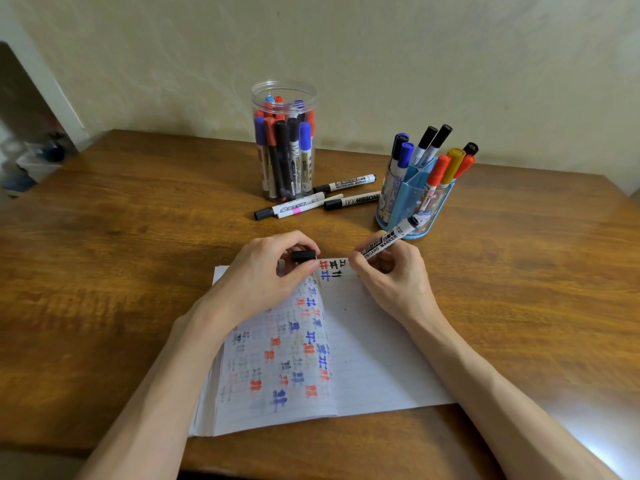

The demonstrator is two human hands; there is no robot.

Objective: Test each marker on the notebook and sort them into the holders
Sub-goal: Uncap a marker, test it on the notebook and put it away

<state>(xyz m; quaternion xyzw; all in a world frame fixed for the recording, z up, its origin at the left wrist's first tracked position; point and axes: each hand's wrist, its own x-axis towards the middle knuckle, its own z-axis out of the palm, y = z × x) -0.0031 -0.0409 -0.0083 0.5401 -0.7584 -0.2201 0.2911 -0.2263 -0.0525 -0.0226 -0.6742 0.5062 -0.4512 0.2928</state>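
An open lined notebook (363, 358) lies on the wooden table, its left page covered in red, blue and black test marks. My right hand (391, 271) grips a white whiteboard marker (388, 240) over the notebook's top edge; its tip end is hidden in my fingers. My left hand (263, 275) pinches the marker's black cap (303, 255), held apart from the marker. A clear round jar (284, 140) at the back holds several markers. A blue holder (412, 199) at the right holds several more. Three loose markers (311, 200) lie between the two holders.
The wooden table (121, 271) runs to a cream wall behind. Its front edge is near the bottom of the frame. Blurred items sit beyond the table's far left corner.
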